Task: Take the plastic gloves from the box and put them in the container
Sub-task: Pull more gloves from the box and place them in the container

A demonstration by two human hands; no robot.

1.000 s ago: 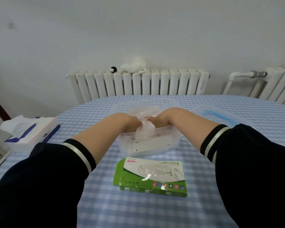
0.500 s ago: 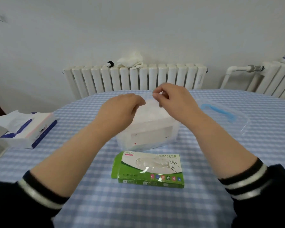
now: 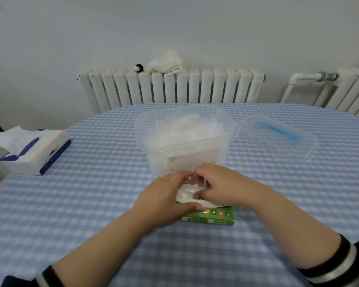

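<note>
Both hands sit on the green glove box (image 3: 210,217), which lies flat on the checked tablecloth (image 3: 91,204) directly in front of the clear container (image 3: 187,141). Left hand (image 3: 164,198) clasps the box's left end, thumb along the near top edge and fingers curled over the far side: judged a steadying hold. Right hand (image 3: 220,186) is over the white top panel at the dispensing slot, fingers (image 3: 197,180) bent down and drawn close together; it appears to pinch the film of the plastic gloves (image 3: 188,192), but contact is blurred and whether any film is between the fingertips cannot be confirmed. Key relation: the container stands just beyond the box, straight away from the person, so a pulled glove has to go up and forward over the near wall. Box long axis runs left to right, parallel to that wall. Right hand is the nearer one to the slot and to the container mouth. Container already holds a heap of translucent film reaching near its rim. Its lid (image 3: 278,135), with blue handle, lies well apart on the right. Hidden: most of the box top, the slot opening, and how many gloves remain inside.
</note>
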